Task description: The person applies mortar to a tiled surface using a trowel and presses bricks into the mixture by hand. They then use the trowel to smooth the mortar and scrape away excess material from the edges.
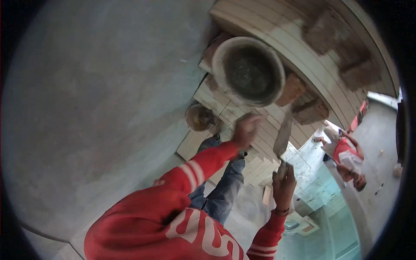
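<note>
Just below the large round basin (219, 69), as the head view shows it, the person's left hand (246, 131) reaches out from a red sleeve (216, 157) with white bands. That hand is blurred, so I cannot tell how far its fingers are open or whether it has hold of anything. Lower than the basin and to its right, the right hand (284, 180) is closed around the handle of a trowel (282, 138). The trowel's long blade points up toward the basin's right side, its tip well short of the rim and near a brick (310, 112). Another, redder brick (292, 89) sits right beside the basin, between it and the first. Inside the basin lies dark grey, wet-looking material (250, 73).

To the lower left of the basin stands a small bucket (190, 118) with something brownish inside. Beneath and around the basin run pale steps (266, 136) with grooved lines, and further bricks (360, 74) rest on the steps to its upper right. A smooth grey wall (99, 91) fills the area left of the basin. Far to its lower right is another person (344, 151), in red and white.
</note>
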Demonstrator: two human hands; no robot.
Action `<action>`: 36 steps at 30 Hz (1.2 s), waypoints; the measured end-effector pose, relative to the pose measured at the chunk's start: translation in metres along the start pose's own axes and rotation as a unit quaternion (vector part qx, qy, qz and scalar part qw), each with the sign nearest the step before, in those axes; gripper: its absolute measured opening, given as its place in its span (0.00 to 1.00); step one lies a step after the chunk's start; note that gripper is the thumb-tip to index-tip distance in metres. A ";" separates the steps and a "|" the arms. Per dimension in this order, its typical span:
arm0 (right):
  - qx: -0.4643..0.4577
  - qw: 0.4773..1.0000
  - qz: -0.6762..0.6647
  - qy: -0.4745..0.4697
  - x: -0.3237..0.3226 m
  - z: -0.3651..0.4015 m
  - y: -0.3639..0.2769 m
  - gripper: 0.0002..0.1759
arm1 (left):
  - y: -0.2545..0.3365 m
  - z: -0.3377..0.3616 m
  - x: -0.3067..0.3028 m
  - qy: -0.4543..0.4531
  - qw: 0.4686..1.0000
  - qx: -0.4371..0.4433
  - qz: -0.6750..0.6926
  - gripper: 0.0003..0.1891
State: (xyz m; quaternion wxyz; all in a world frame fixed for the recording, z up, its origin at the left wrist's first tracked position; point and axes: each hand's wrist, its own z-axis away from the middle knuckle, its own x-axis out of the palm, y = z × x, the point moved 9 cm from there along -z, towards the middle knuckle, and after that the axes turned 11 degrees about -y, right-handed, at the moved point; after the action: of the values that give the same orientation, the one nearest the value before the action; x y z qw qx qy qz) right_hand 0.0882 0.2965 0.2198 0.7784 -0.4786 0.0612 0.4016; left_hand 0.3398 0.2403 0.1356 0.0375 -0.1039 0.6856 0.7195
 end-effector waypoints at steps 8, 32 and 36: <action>-0.062 0.995 0.024 -0.071 0.033 -0.178 -0.113 0.26 | -0.201 0.267 -0.301 0.067 0.863 -0.446 -0.230 0.13; -0.061 0.992 0.060 -0.088 0.315 -0.106 -0.096 0.13 | -0.402 0.252 -0.196 0.300 0.718 -0.525 0.344 0.21; -0.108 0.976 0.168 -0.083 0.369 -0.148 -0.104 0.15 | -0.322 0.268 -0.185 0.254 0.767 -0.511 0.295 0.22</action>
State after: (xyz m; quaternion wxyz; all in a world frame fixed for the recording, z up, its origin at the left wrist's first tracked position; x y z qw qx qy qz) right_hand 0.4496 0.3654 0.0363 0.6458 -0.5078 0.0320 0.5693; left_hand 0.5573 0.5414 -0.1321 -0.4102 -0.0792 0.1980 0.8867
